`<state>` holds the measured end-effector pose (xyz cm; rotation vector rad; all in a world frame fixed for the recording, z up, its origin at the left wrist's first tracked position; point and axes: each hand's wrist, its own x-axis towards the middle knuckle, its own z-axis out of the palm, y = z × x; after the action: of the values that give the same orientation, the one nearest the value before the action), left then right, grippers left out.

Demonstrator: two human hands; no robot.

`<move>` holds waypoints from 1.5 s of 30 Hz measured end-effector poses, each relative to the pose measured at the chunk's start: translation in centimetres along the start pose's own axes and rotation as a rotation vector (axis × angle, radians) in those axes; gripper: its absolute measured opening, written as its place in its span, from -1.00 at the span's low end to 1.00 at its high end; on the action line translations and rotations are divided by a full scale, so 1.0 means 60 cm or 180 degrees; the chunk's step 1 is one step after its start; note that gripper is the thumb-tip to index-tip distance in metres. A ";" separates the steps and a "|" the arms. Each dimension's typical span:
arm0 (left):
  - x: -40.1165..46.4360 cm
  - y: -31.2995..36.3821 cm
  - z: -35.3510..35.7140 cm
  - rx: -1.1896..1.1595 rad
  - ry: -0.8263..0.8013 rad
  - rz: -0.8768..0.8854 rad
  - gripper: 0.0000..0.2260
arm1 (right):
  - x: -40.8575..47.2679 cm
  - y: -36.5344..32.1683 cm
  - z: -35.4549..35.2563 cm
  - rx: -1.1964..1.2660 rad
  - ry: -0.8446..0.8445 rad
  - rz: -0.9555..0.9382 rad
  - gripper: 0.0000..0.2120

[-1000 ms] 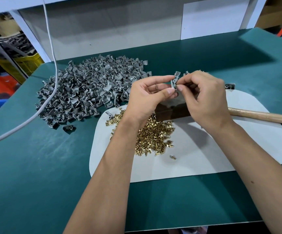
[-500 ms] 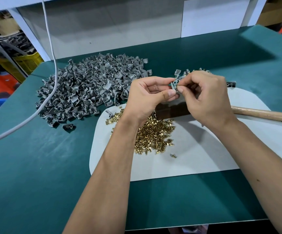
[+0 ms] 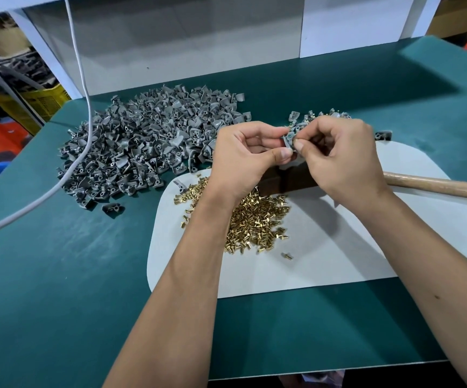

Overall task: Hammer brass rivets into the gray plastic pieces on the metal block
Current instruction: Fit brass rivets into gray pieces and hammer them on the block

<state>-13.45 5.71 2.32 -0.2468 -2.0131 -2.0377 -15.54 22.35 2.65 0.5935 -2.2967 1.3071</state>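
My left hand [image 3: 247, 156] pinches a small gray plastic piece [image 3: 288, 139] between thumb and fingers, held in the air just above the dark metal block [image 3: 285, 182]. My right hand [image 3: 338, 155] meets it from the right, fingertips closed on something small at the piece; a rivet there is too small to make out. Below my hands a heap of brass rivets [image 3: 254, 219] lies on the white mat [image 3: 324, 259]. The hammer's wooden handle [image 3: 436, 187] lies on the mat to the right, its head hidden behind my right hand.
A large pile of gray plastic pieces [image 3: 148, 144] covers the green table at the left. A smaller heap of pieces [image 3: 305, 119] sits behind my hands. A gray cable [image 3: 81, 152] hangs down across the left pile. One stray rivet [image 3: 287, 256] lies alone on the mat.
Both hands have stayed together on the gray piece, shifting only slightly; my right fingertips have worked a little at its edge.
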 end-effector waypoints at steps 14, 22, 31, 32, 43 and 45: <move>0.001 0.000 0.017 0.1006 0.0117 0.0302 -0.87 | 0.007 0.003 -0.014 -0.0507 -0.0187 -0.0117 -0.89; 0.000 -0.013 0.010 0.2178 0.0106 0.0433 -0.96 | 0.021 0.009 -0.050 -0.0575 -0.0390 -0.0085 -0.94; 0.001 -0.007 -0.007 0.2221 -0.0110 0.0404 -0.90 | 0.029 0.059 -0.139 -0.2109 -0.2080 0.0985 -0.89; 0.000 -0.006 -0.007 0.2211 -0.0076 0.0395 -0.90 | 0.027 0.057 -0.142 -0.1998 -0.2129 0.0973 -0.89; 0.001 -0.013 0.008 0.1999 -0.0010 0.0202 -0.87 | 0.039 0.049 -0.150 -0.1160 -0.1353 0.0832 -0.94; 0.002 -0.015 0.008 0.1835 0.0006 0.0073 -0.86 | 0.045 0.027 -0.148 -0.0926 -0.1029 0.0587 -0.91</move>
<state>-13.88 6.18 1.53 -0.1458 -2.4680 -1.3560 -17.26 30.41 7.16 0.5341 -2.7993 0.9791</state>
